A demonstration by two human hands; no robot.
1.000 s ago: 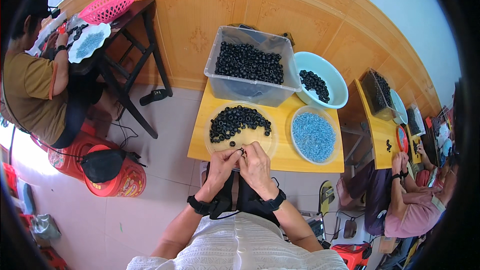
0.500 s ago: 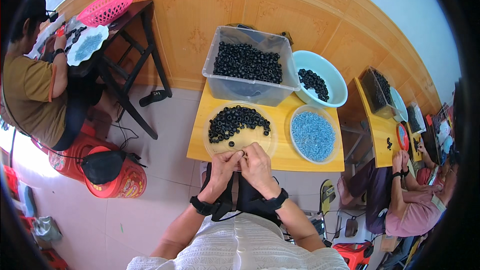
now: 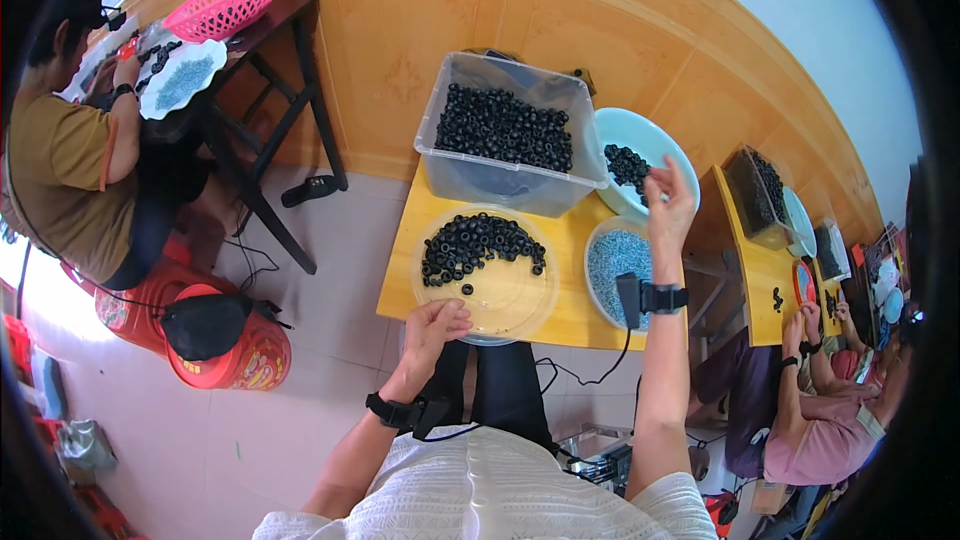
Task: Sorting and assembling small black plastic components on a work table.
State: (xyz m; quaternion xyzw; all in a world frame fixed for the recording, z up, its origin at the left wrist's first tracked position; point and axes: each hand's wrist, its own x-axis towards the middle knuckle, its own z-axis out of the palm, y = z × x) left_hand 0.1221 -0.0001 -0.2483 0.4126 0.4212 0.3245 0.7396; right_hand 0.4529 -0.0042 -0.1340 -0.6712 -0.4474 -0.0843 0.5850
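Note:
My right hand [image 3: 670, 197] reaches over the near rim of the light blue basin [image 3: 672, 144], fingers apart with no piece visible in them. Inside the basin lies a heap of black ring-shaped pieces [image 3: 626, 168]. At the front edge of the clear round tray [image 3: 510, 312], my left hand [image 3: 436, 332] hangs with loosely bent fingers, and nothing shows in its grasp. Black rings [image 3: 480, 240] cover the tray's far half, and a single black ring [image 3: 467, 290] lies nearer me. My right forearm partly hides a round dish of small light blue pieces [image 3: 617, 268].
Behind the tray stands a clear plastic bin [image 3: 510, 185] full of black rings. The yellow table [image 3: 400, 285] stands near a wood-panelled wall [image 3: 400, 50]. One person [image 3: 70, 160] sits at a dark table on the left; others [image 3: 825, 420] sit at the right. A cable hangs from my right wrist.
Both hands were together in front of the tray, pinching a small black ring. They have parted: the right moved up and right to the basin, the left slightly left. The ring is no longer visible there.

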